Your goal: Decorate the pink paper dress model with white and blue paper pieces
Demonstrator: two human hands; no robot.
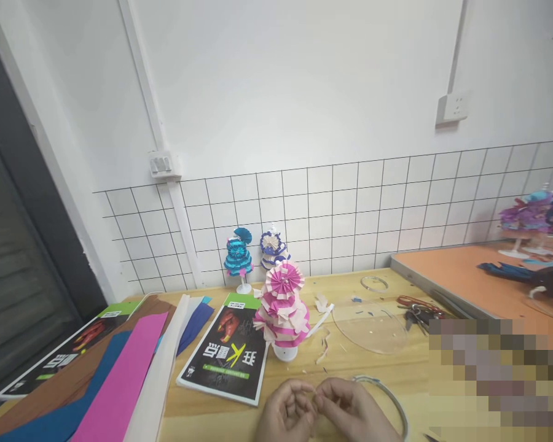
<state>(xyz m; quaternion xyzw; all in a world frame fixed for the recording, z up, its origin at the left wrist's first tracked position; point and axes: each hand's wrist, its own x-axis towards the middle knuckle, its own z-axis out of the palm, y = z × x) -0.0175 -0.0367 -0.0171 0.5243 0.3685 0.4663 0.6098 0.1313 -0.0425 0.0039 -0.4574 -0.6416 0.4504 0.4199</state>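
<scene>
Left grip (283,412): a bare human hand with slim, jointed fingers and a softly rounded outline
Right grip (356,410): also a bare human hand, smooth across the back, narrowing toward slim fingers
Fingertips (320,403): rounded
Nails: too small and blurred to make out
Wrists: cut off by the lower edge, so clothing there cannot be told

2 electrical boxes (452,109) on a white wall (304,80)
</scene>
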